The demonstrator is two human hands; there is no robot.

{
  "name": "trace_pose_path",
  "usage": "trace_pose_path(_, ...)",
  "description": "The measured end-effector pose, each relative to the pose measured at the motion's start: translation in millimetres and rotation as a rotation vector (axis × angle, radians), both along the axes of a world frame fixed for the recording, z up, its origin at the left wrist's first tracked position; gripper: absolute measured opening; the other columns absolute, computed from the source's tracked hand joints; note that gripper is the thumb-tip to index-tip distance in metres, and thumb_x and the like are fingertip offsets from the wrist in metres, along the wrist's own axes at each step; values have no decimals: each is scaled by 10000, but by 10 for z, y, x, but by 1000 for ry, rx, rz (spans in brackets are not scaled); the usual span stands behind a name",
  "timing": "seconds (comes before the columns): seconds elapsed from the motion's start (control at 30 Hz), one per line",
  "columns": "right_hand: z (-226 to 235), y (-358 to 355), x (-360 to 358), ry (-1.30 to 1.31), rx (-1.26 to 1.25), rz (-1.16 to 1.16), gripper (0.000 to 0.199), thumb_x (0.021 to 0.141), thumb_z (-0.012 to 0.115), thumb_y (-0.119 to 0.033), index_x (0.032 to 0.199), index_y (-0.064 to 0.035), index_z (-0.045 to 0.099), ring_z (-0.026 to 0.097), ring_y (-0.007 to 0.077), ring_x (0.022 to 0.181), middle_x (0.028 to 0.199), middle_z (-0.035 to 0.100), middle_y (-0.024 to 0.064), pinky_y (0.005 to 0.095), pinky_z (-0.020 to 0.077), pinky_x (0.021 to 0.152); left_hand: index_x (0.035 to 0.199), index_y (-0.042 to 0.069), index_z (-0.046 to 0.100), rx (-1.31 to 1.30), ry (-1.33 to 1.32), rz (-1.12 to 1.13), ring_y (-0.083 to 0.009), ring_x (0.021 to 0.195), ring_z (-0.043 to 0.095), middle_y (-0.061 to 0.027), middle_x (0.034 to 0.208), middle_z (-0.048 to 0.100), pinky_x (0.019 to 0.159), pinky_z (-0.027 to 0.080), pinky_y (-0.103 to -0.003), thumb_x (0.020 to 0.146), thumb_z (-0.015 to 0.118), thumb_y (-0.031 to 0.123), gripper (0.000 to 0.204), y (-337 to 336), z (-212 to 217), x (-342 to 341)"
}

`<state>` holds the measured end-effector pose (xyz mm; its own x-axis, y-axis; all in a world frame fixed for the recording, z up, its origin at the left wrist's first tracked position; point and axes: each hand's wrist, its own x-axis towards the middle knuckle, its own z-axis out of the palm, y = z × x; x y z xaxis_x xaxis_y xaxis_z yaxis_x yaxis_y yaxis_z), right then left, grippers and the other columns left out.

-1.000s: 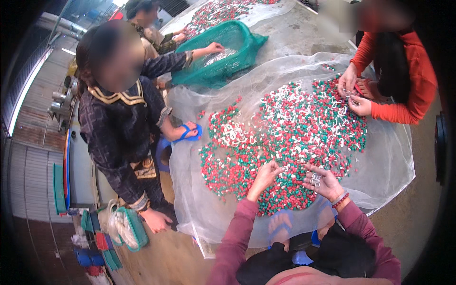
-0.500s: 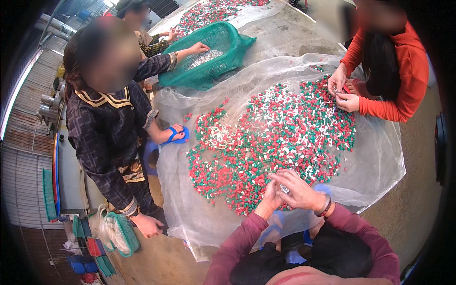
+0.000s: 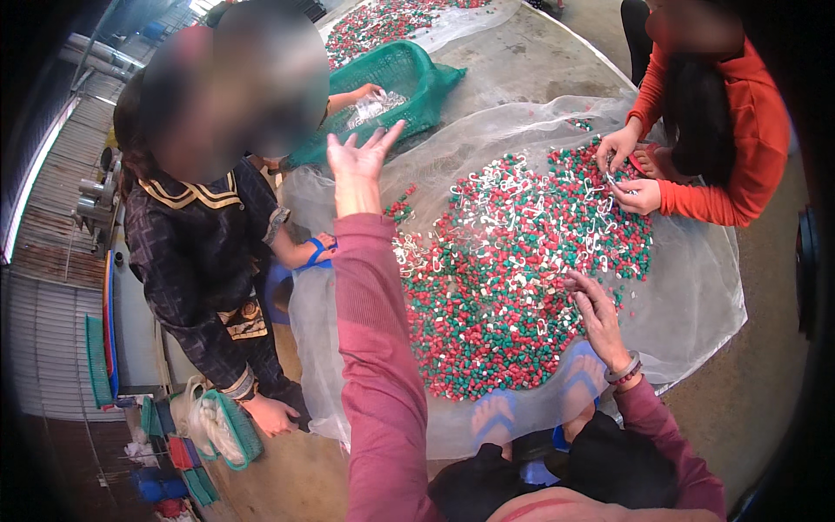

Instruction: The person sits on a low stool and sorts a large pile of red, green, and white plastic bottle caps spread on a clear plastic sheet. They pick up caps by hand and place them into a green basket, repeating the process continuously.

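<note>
My left arm is stretched out forward, and my left hand [image 3: 361,167] is raised palm-up with the fingers spread and nothing in it. It is beside the near edge of the green mesh basket [image 3: 428,85], which holds shiny, pale small pieces [image 3: 376,108]. Over the near right part of a pile of small red, green and white pieces [image 3: 496,313] hangs my right hand [image 3: 600,324], its fingers loosely bent and apart. Nothing shows in it. White hook-shaped pieces [image 3: 600,228] lie scattered on the pile.
A whitish net sheet [image 3: 691,283] lies under the pile. At the right, a person in an orange top [image 3: 739,165] handles small pieces. Another in dark patterned clothes [image 3: 204,261] stands left. Farther back lies a second pile [image 3: 374,35]; crates [image 3: 235,426] stand lower left.
My hands were together over the pile around small shiny pieces. They have parted: the left has reached forward toward the basket and opened, the right has moved slightly right, with no pieces visible in either.
</note>
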<state>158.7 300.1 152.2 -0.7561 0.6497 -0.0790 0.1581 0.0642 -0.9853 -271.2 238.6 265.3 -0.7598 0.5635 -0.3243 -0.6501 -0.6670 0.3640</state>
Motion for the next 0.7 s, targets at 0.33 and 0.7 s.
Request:
trace_pose_path(0.33,-245,268,237,72,-28,-111,370,995,498,-151,1347,-39,516,589,108,950,1077,621,59,240,483,792,1080,37,660,-794,1069,-1016,-92,820,620,-9,897,670,712,488,-228,921,643,232,252,-756,-1316,1704)
trace_pose_path(0.7,-869,-60,-13,-127,291,273,250,921,546,-92,1152,-29,620,663,228,859,929,676,112,369,519,780,915,86,650,-904,2032,-941,-302,993,536,-88,975,551,828,472,-408,756,632,69,160,-1251,-2460,3294)
